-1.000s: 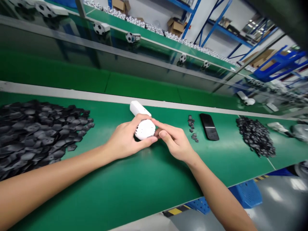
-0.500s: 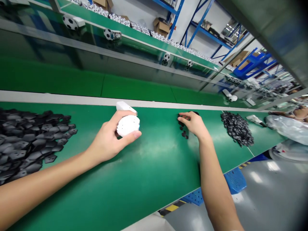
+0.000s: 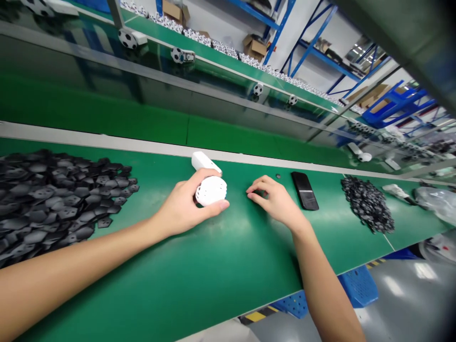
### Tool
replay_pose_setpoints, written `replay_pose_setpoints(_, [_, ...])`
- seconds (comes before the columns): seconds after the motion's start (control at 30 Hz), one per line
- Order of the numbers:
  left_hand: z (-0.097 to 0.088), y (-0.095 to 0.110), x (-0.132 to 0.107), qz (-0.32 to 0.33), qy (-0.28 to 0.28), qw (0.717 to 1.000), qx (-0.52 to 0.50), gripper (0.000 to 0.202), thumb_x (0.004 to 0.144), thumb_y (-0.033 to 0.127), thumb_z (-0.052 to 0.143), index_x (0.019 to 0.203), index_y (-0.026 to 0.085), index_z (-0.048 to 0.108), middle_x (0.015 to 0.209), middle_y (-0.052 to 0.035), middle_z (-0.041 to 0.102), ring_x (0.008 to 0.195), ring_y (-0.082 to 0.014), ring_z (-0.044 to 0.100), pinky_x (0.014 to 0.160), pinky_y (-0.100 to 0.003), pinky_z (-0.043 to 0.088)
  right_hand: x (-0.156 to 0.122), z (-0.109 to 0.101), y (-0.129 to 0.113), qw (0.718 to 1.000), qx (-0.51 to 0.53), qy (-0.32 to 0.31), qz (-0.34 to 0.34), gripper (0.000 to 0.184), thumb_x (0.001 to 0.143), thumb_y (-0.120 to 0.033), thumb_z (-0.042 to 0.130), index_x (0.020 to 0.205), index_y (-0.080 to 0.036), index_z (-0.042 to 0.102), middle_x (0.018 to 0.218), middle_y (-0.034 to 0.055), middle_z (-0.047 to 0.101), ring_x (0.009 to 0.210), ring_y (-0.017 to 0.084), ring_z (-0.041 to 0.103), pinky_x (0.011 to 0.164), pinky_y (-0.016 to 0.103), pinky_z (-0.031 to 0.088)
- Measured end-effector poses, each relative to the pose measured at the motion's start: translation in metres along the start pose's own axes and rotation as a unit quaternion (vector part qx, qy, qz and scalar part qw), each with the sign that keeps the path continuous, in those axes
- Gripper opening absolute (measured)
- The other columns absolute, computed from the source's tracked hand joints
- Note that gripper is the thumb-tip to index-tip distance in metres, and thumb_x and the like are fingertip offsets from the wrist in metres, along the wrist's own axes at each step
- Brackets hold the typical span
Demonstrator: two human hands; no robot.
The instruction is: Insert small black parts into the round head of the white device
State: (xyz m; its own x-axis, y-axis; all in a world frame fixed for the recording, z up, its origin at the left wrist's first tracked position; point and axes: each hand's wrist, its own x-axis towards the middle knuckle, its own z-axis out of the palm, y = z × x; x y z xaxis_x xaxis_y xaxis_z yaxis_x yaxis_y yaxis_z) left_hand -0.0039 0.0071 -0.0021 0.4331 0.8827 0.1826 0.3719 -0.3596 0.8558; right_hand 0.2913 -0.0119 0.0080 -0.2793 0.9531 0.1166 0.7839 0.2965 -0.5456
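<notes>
My left hand (image 3: 188, 204) is closed around a white round slotted plastic housing (image 3: 211, 191), thumb at its front and fingers over its back. A white block-shaped arm (image 3: 204, 163) extends behind it toward the table's far edge. To the right, my right hand (image 3: 272, 197) hovers over the green table (image 3: 228, 266), thumb and fingertips pinched together. A small black piece shows partly between those fingers; its exact shape is hidden. One small dark piece (image 3: 278, 175) lies just beyond this hand. Beside it on the right is a black phone (image 3: 305, 191).
A large heap of black panels (image 3: 53, 199) covers the left of the table. Farther right lie a pile of small black parts (image 3: 368, 204) and a clear plastic bag (image 3: 434, 202). Behind the white rail, football-patterned units (image 3: 128, 39) stand on a glossy shelf. Blue crates (image 3: 359, 287) sit below.
My right hand has moved left from the scattered small black pieces toward the white housing, uncovering the phone. My left hand keeps its hold. The view has shifted left.
</notes>
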Motion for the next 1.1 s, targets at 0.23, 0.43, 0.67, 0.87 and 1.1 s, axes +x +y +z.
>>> replay_pose_setpoints(0.23, [0.000,0.004,0.001,-0.038,-0.036,0.998,0.034,0.060,0.083,0.064,0.075,0.129,0.031,0.057,0.092,0.0019,0.074,0.069,-0.0181,0.064,0.063,-0.028,0.046,-0.003,-0.005,-0.003,0.990,0.086,0.055,0.096,0.013,0.104,-0.033,0.059,0.110,-0.022,0.063,0.091,0.0024,0.072,0.080,0.019,0.069,0.072,0.033,0.055])
replay_pose_setpoints(0.43, [0.001,-0.002,0.006,-0.029,-0.060,0.998,-0.023,0.057,0.087,0.050,0.077,0.131,0.030,0.045,0.101,0.0001,0.068,0.077,-0.0180,0.062,0.065,-0.027,0.047,-0.006,0.008,-0.019,0.967,0.215,0.000,0.138,0.028,0.092,-0.045,0.078,0.107,-0.021,0.079,0.088,0.0041,0.081,0.080,0.022,0.079,0.078,0.035,0.065])
replay_pose_setpoints(0.67, [0.006,-0.009,0.003,0.061,-0.046,0.997,0.015,0.051,0.091,0.032,0.073,0.137,0.030,0.051,0.129,-0.0044,0.062,0.104,-0.0208,0.063,0.088,-0.031,0.049,-0.011,0.018,-0.046,0.935,0.316,-0.069,0.145,0.036,0.079,-0.042,0.092,0.110,-0.025,0.084,0.104,0.0055,0.085,0.101,0.028,0.082,0.092,0.039,0.067])
replay_pose_setpoints(0.87, [0.004,-0.005,0.003,0.056,-0.001,0.998,0.026,0.046,0.084,0.048,0.083,0.119,0.026,0.063,0.119,-0.0023,0.069,0.101,-0.0225,0.067,0.084,-0.032,0.048,-0.011,0.020,-0.048,0.942,0.307,-0.069,0.118,0.021,0.092,-0.042,0.082,0.096,-0.022,0.085,0.089,0.0050,0.084,0.086,0.024,0.081,0.082,0.035,0.066])
replay_pose_setpoints(1.1, [0.009,-0.008,-0.003,0.091,0.006,0.996,0.011,0.024,0.092,0.033,0.072,0.113,0.023,0.067,0.113,-0.0024,0.072,0.100,-0.0208,0.070,0.089,-0.033,0.050,-0.008,0.023,-0.047,0.930,0.335,-0.092,0.116,0.027,0.101,-0.048,0.070,0.095,-0.022,0.070,0.088,0.0037,0.078,0.082,0.019,0.074,0.075,0.032,0.061])
